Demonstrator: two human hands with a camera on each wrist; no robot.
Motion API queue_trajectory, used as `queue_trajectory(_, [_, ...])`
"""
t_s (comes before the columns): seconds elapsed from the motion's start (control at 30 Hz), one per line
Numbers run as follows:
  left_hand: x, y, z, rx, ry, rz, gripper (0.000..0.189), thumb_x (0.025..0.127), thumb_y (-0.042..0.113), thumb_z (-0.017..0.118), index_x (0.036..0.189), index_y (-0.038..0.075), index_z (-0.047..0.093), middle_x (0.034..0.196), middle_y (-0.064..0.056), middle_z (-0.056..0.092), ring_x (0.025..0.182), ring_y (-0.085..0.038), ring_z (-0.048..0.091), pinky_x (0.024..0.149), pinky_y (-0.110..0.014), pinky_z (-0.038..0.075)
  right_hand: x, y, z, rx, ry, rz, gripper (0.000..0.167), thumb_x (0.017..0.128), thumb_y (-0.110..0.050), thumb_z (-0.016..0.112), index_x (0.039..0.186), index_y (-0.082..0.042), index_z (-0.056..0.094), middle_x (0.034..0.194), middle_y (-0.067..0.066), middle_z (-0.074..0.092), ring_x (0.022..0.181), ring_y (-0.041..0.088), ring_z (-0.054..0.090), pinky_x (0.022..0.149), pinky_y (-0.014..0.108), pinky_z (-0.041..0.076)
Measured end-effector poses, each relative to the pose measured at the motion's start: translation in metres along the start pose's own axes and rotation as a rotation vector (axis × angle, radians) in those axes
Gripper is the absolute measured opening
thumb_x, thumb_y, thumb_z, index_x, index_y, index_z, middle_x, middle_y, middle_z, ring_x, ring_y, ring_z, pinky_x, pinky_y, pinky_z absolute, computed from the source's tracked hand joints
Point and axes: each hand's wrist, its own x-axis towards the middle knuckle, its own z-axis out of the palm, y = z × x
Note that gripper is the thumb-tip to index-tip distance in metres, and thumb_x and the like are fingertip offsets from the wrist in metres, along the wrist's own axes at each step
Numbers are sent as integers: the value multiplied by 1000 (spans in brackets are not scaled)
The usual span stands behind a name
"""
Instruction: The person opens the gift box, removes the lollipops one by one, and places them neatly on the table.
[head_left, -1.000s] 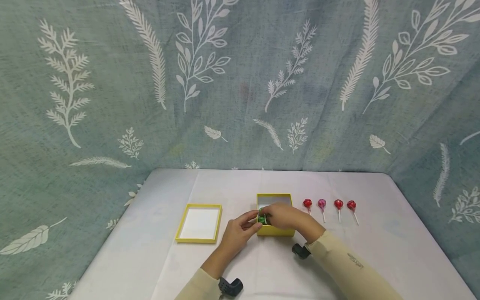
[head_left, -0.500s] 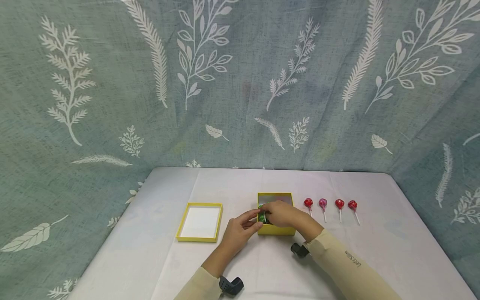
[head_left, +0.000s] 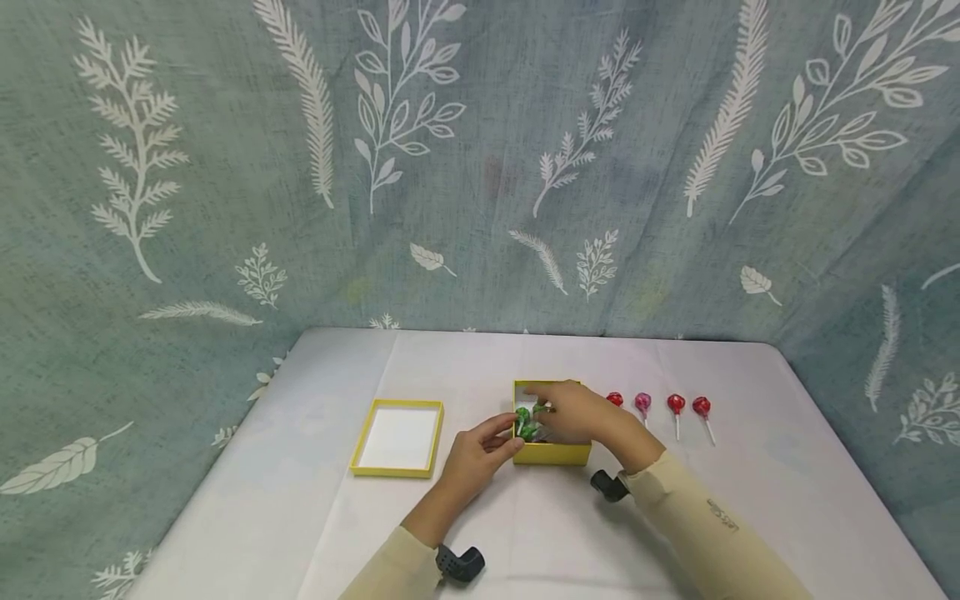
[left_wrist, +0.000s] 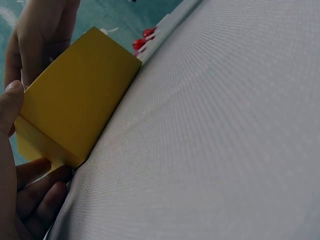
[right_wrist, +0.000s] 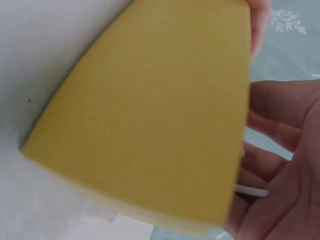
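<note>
A yellow open-topped box (head_left: 552,454) stands on the table with several green-wrapped lollipops (head_left: 528,432) in its left part. My left hand (head_left: 474,457) grips the box's near left corner, thumb near the rim and fingers against the outer side. My right hand (head_left: 577,412) reaches over the right wall into the box, its fingers spread above the candies. One green lollipop head (head_left: 540,409) shows right at its fingers. In the right wrist view, a white stick (right_wrist: 252,191) pokes out beside the fingers; the box wall hides the fingertips, so a pinch cannot be confirmed.
Right of the box lie red lollipops (head_left: 677,402) and a pink lollipop (head_left: 642,402) in a row, sticks toward me. A yellow-rimmed lid (head_left: 397,472), white inside, rests on the left of the table (head_left: 450,358). A patterned cloth (head_left: 480,167) hangs behind.
My right hand has risen a little and moved right within the box, its fingers spreading out. More green candies are uncovered. My left hand stays at the corner.
</note>
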Motion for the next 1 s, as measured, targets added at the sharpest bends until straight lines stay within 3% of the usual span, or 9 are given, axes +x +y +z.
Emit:
queue_trajectory(0.13, [1,2,-1,11,1,-3,49,90,41,69,131,16,62,128,-3,62,99,-15,68,78,-24,54,-2,-3,-6,6,89,0,38,98,-15,59,136,-13,58,111,4,67,97,18,63,84,40,51])
queue_trajectory(0.27, [-1,2,-2,26,-4,-16,50,90,43,68,132,16,62,128,-2,62,99,-15,68,78,-24,54,-4,-5,-1,72,166,-52,31,97,-13,59,128,-10,64,110,3,68,100,19,63,87,41,51])
queue_trajectory(0.47, [-3,2,-2,13,-4,-10,46,91,40,68,131,20,62,129,-1,62,100,-16,67,78,-25,54,1,3,17,134,73,-107,25,98,-19,60,121,-12,67,107,-4,67,95,12,62,81,35,52])
queue_trajectory(0.6, [-4,1,-2,8,1,0,46,90,41,68,131,20,63,128,-1,62,99,-16,68,77,-24,54,-1,5,16,147,52,-105,22,96,-17,63,117,-13,69,106,-4,67,92,12,62,79,35,52])
queue_trajectory(0.7, [-4,3,-3,14,3,-6,48,89,43,68,131,19,63,128,-1,62,99,-15,68,77,-24,54,-3,3,7,134,82,-83,24,95,-15,64,118,-12,69,106,-2,68,95,15,63,81,37,52])
queue_trajectory(0.87, [-3,4,-4,33,0,-28,51,89,46,67,131,18,63,129,-1,62,100,-15,67,78,-24,53,-1,6,-2,129,198,31,22,94,-8,64,116,-9,70,105,1,69,93,17,64,77,36,53])
queue_trajectory(1.0, [-1,5,-2,28,0,-33,52,89,47,68,131,17,63,129,-1,61,100,-15,67,79,-25,53,7,10,2,47,174,128,24,95,-8,62,118,-11,70,111,4,68,100,20,64,83,39,53])
